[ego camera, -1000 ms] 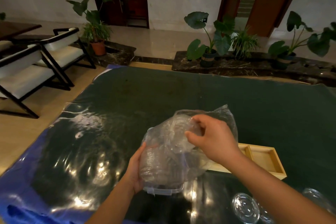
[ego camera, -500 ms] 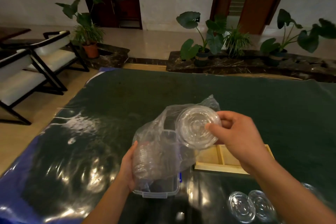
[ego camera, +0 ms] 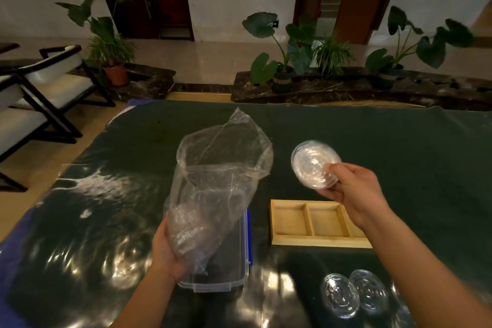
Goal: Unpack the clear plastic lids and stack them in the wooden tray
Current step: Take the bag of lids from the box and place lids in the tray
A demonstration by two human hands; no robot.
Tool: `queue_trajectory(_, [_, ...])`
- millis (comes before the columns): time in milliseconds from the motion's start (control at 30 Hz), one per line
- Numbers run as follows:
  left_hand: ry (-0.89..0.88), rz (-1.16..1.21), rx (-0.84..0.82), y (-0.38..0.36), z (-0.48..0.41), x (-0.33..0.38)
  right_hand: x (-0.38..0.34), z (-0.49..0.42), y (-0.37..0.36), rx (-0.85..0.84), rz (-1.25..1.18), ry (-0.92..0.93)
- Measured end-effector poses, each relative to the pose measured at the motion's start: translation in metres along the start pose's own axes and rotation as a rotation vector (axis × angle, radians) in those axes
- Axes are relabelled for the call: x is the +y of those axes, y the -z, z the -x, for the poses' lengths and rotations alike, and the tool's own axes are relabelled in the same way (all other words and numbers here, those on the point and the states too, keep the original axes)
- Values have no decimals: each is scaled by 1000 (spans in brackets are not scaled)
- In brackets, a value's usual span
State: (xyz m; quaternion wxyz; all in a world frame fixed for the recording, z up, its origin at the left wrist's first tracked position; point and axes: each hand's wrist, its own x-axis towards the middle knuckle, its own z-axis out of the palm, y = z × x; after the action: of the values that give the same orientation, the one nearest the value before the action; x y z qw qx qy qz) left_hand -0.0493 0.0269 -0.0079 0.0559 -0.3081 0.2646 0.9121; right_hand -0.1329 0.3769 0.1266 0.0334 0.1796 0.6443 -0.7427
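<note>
Clear plastic lid [ego camera: 314, 162] is pinched at its near edge between the thumb and curled fingers of the right hand [ego camera: 354, 192]. Whether it is one lid or a few nested together cannot be told. It is held in the air, face tipped toward the camera, just past the far edge of the wooden tray [ego camera: 319, 241], which looks like the carry toward setting it down there.

The left hand [ego camera: 167, 247] cups the lower part of a plastic bag [ego camera: 218, 181], fingers curled round the bulge where more lids [ego camera: 186, 224] sit. That low grip probably steadies the weight while the bag's mouth stands open upward, ready for a reach. The bag hangs over a clear storage box [ego camera: 213, 285] with a blue edge, which lies on the bench [ego camera: 399, 154] beside the tray.

The tray has two compartments and no lid shows in either, so the stacking seems hardly begun. Two loose lids [ego camera: 339, 295] lie flat and slightly overlapping on the bench near the right forearm, apart from the tray. Beyond the bench stand potted plants [ego camera: 262, 68].
</note>
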Motion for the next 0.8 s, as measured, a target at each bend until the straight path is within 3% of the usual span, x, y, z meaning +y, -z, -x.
queue_trajectory(300, [-25,69,12,-10,-9,-6,99,-67,4,91,248,-207])
queue_trajectory(467, [-95,103,-55,-10,-12,-9,124,-83,-2,129,685,-134])
queue_trajectory(800, [-144,156,0,-2,-7,-13,147,-87,-22,-6,1107,-60])
